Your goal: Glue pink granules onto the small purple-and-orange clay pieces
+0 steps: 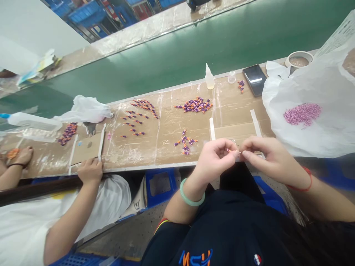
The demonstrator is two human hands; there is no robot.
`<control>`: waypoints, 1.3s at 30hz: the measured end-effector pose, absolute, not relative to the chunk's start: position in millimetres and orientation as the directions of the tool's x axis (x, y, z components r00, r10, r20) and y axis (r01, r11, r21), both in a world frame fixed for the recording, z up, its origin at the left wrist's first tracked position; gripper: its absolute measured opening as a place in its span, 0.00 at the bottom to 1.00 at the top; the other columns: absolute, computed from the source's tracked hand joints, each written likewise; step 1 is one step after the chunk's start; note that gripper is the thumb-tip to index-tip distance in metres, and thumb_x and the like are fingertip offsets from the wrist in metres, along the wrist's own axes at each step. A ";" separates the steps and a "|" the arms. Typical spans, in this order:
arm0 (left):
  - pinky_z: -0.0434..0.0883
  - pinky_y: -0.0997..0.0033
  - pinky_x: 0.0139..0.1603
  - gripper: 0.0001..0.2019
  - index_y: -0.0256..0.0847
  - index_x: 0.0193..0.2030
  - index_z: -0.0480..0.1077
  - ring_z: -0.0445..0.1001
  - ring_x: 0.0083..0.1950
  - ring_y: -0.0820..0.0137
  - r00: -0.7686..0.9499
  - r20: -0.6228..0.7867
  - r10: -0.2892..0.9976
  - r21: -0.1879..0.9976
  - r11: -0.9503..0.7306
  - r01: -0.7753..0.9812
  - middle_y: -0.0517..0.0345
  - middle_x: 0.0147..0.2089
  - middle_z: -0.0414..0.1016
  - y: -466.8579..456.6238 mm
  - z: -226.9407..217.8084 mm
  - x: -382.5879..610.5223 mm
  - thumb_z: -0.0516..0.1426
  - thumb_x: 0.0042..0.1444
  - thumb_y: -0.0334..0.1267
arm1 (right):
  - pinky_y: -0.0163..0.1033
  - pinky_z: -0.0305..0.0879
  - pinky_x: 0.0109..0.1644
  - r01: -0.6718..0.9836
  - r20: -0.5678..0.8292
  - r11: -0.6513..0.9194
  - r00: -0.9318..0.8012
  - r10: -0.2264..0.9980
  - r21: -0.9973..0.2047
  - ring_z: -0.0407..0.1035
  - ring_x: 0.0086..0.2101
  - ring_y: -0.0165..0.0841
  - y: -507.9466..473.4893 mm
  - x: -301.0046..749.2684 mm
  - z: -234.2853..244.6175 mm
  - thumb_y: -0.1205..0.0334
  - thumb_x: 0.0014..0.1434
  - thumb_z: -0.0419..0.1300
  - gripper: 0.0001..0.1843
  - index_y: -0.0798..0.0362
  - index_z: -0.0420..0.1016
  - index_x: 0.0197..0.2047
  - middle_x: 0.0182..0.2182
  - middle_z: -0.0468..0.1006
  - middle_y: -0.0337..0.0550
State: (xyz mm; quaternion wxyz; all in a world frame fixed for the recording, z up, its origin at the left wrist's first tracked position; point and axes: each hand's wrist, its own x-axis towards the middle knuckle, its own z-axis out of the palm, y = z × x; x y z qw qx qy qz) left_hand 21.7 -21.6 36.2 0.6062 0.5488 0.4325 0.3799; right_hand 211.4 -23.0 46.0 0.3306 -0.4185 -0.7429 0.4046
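My left hand [217, 158], with a pale green bangle at the wrist, pinches a small orange piece [229, 150] between thumb and fingers. Close beside it, my right hand [267, 157], with a red cord round the wrist, has its thumb and forefinger closed at the same spot; whatever they hold is too small to make out. Left of my hands lies a small group of purple-and-orange pieces [185, 142]. A larger pile of purple-and-orange pieces [196, 105] sits farther back. Pink beads [303, 114] are heaped on a white plastic sheet [283, 138] to the right.
A dropper bottle [209, 77], a small clear cup [232, 77], a phone [254, 80] and a tape roll [299, 59] stand along the back. More pieces [144, 107] lie in rows at left. A co-worker's hand [90, 170] rests on a cardboard piece [86, 149] at the left.
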 end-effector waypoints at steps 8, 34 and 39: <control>0.61 0.77 0.24 0.07 0.37 0.28 0.70 0.64 0.24 0.77 0.298 -0.121 0.947 0.993 0.117 0.030 0.61 0.24 0.69 -23.2 35.4 25.2 0.62 0.52 0.36 | 0.32 0.63 0.27 0.321 0.128 0.250 -0.356 0.926 -0.913 0.68 0.24 0.27 -24.2 203.3 42.8 0.66 0.59 0.57 0.08 0.51 0.70 0.27 0.22 0.74 0.36; 0.69 0.77 0.26 0.14 0.36 0.37 0.76 0.69 0.24 0.78 0.165 -0.296 0.941 0.942 0.316 -0.112 0.60 0.27 0.74 -40.9 -24.2 -27.1 0.68 0.53 0.46 | 0.36 0.42 0.28 0.607 -0.205 0.780 -0.791 0.576 -0.152 0.53 0.20 0.29 52.1 194.7 29.5 0.63 0.62 0.51 0.12 0.54 0.66 0.27 0.19 0.67 0.41; 0.69 0.77 0.26 0.13 0.36 0.35 0.75 0.69 0.24 0.78 0.163 -0.293 0.942 0.938 0.316 -0.140 0.60 0.27 0.75 -38.6 -22.4 -27.2 0.68 0.52 0.44 | 0.37 0.40 0.27 0.556 -0.352 0.831 -0.778 0.521 -0.001 0.58 0.20 0.30 54.4 180.6 34.5 0.62 0.66 0.51 0.14 0.56 0.74 0.32 0.21 0.72 0.44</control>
